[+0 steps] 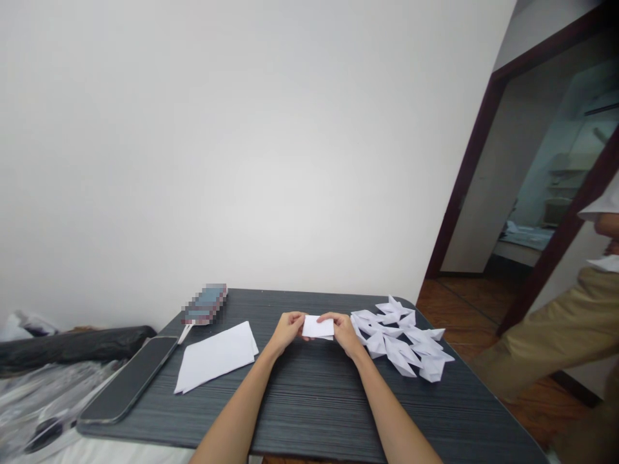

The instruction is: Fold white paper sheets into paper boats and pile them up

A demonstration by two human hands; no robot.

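Note:
A small folded piece of white paper [318,327] is held between both hands above the dark wood-grain table [314,399]. My left hand [289,327] pinches its left edge. On the other side, my right hand [342,327] grips the right edge, with a finger or thumb lying over its face. The paper's layers show slightly apart along the bottom. Close to my right hand lies a cluster of several folded white paper shapes [399,341] with pointed tips. Flat white paper sheets [217,357] rest in a loose stack left of my left hand.
A dark phone [129,380] lies at the table's left edge. Behind it is a blurred-out device [207,304] with a white cable. Plastic-wrapped items [48,380] sit left of the table. A person in tan trousers [546,335] stands at the right, near a doorway [512,187].

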